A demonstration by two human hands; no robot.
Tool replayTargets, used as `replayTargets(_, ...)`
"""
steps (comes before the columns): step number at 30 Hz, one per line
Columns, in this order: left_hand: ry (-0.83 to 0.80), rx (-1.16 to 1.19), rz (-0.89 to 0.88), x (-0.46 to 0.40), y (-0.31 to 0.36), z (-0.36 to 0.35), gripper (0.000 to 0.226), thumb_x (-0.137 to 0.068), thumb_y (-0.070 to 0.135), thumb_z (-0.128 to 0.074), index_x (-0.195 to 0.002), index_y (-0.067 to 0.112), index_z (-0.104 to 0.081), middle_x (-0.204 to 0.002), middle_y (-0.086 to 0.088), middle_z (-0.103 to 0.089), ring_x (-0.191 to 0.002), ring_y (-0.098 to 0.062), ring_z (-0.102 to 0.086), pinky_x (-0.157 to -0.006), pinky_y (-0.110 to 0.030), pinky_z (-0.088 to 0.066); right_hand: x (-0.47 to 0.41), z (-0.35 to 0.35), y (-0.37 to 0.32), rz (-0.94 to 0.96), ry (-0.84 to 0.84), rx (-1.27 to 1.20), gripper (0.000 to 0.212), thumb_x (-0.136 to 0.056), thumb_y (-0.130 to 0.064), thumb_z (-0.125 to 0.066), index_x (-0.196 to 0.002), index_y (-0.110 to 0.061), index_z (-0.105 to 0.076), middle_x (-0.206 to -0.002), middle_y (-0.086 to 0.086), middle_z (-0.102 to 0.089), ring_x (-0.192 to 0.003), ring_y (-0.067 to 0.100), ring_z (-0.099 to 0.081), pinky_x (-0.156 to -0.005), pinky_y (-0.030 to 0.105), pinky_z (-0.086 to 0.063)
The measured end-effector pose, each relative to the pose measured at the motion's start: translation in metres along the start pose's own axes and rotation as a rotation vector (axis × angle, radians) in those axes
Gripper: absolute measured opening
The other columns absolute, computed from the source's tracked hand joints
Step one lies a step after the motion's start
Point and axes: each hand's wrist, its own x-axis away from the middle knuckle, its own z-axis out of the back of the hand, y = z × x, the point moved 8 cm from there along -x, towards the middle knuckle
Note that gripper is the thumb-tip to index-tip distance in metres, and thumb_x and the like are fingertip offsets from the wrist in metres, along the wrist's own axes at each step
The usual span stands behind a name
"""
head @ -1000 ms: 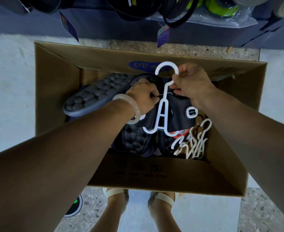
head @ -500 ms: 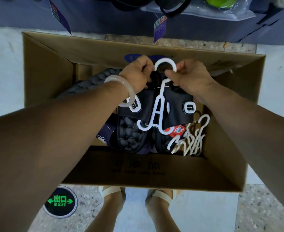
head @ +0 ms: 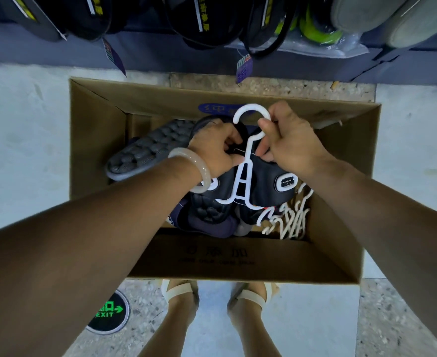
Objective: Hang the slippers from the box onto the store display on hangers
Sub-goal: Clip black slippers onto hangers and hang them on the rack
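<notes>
An open cardboard box [head: 96, 140] stands on the floor in front of me. Over it I hold a pair of black slippers [head: 271, 186] threaded on a white plastic hanger [head: 243, 181]. My left hand [head: 214, 148], with a pale bangle on the wrist, grips the left slipper's strap beside the hanger stem. My right hand [head: 292, 140] pinches the hanger's neck just under its hook. A grey slipper [head: 147, 153] lies sole up in the box at the left. Several spare white hangers [head: 289, 220] lie in the box's right corner.
Slippers on the store display [head: 207, 24] hang along the top edge, with purple tags dangling. Bagged green footwear [head: 318, 32] hangs at the upper right. My sandalled feet [head: 217, 300] stand at the box's near side. A round green exit marker [head: 107, 313] is set in the floor.
Both hands keep hold of the slippers and hanger. My left hand has dropped back from the hook to the left slipper's strap. The view has tilted up, showing more of the display.
</notes>
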Motion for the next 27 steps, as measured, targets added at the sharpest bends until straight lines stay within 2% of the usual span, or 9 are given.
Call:
replayTargets(3,-0.009,0.021,-0.037,0.021,0.018,0.023,0.023,-0.086,0.019,-0.061,-0.108,0.012,-0.06,-0.099,0.001,-0.057,-0.09,-0.01,-0.054,-0.085,-0.018,-0.041,0.02,0.02,-0.026,0.039,0.032,0.007,0.012,-0.098,-0.026,-0.037,-0.094,-0.015,-0.037,-0.064,0.011,-0.065,-0.064,0.025,-0.065,-0.078,0.045,-0.056)
replayTargets(8,-0.019,-0.059,-0.1,0.061,0.059,0.081,0.023,-0.091,0.008,-0.049,-0.11,0.014,-0.061,-0.1,0.0,-0.063,-0.096,-0.015,-0.057,-0.086,-0.02,-0.04,0.052,0.06,-0.09,0.089,0.106,0.036,0.015,-0.098,-0.027,-0.038,-0.098,-0.012,-0.04,-0.068,0.021,-0.064,-0.068,0.034,-0.066,-0.076,0.049,-0.054)
replayTargets(12,-0.003,-0.164,-0.143,0.097,0.1,0.141,0.022,-0.087,0.012,-0.059,-0.108,0.009,-0.064,-0.11,-0.007,-0.066,-0.104,-0.021,-0.059,-0.091,-0.025,-0.042,0.08,0.09,-0.149,0.111,0.126,0.048,0.014,-0.098,-0.028,-0.038,-0.093,-0.016,-0.039,-0.066,0.012,-0.056,-0.064,0.031,-0.064,-0.064,0.034,-0.058)
replayTargets(14,-0.015,-0.239,-0.153,0.119,0.121,0.168,0.023,-0.088,0.017,-0.059,-0.109,0.009,-0.064,-0.111,-0.006,-0.066,-0.105,-0.02,-0.059,-0.087,-0.021,-0.038,0.099,0.104,-0.181,0.14,0.123,0.037,0.014,-0.097,-0.028,-0.039,-0.086,-0.02,-0.037,-0.063,0.008,-0.055,-0.053,0.019,-0.064,-0.059,0.033,-0.058)
replayTargets(17,-0.012,-0.275,-0.135,0.158,0.145,0.204,0.022,-0.089,0.025,-0.057,-0.107,0.016,-0.066,-0.109,0.001,-0.066,-0.102,-0.016,-0.059,-0.088,-0.024,-0.044,0.132,0.122,-0.224,0.177,0.111,0.029,0.019,-0.097,-0.029,-0.039,-0.092,-0.011,-0.04,-0.058,0.004,-0.056,-0.042,0.006,-0.06,-0.058,0.033,-0.056)
replayTargets(19,0.012,-0.28,-0.119,0.186,0.157,0.222,0.02,-0.09,0.027,-0.055,-0.106,0.021,-0.066,-0.104,0.004,-0.066,-0.097,-0.013,-0.058,-0.086,-0.025,-0.043,0.156,0.133,-0.248,0.205,0.106,-0.011,0.017,-0.096,-0.028,-0.04,-0.091,-0.012,-0.041,-0.056,0.004,-0.054,-0.044,0.009,-0.061,-0.055,0.027,-0.056)
replayTargets(21,0.065,-0.292,-0.108,0.214,0.169,0.239,0.018,-0.09,0.026,-0.053,-0.102,0.024,-0.066,-0.103,0.004,-0.066,-0.096,-0.015,-0.058,-0.088,-0.029,-0.045,0.178,0.141,-0.272,0.24,0.091,-0.031,0.016,-0.096,-0.027,-0.041,-0.081,-0.022,-0.039,-0.055,0.002,-0.054,-0.047,0.012,-0.062,-0.051,0.021,-0.055)
replayTargets(23,0.097,-0.285,-0.106,0.242,0.184,0.253,0.016,-0.091,0.023,-0.052,-0.1,0.021,-0.065,-0.105,0.002,-0.066,-0.099,-0.018,-0.059,-0.088,-0.032,-0.046,0.198,0.148,-0.297,0.271,0.063,-0.029,0.022,-0.096,-0.027,-0.041,-0.075,-0.026,-0.035,-0.053,0.002,-0.054,-0.048,0.013,-0.063,-0.053,0.024,-0.056)
replayTargets(27,0.156,-0.184,-0.134,0.296,0.219,0.289,0.017,-0.092,0.017,-0.051,-0.101,0.014,-0.066,-0.101,0.002,-0.067,-0.096,-0.013,-0.059,-0.09,-0.027,-0.046,0.241,0.167,-0.356,0.363,0.033,-0.051,0.023,-0.097,-0.023,-0.04,-0.075,-0.026,-0.035,-0.052,0.004,-0.053,-0.047,0.013,-0.059,-0.054,0.025,-0.055)
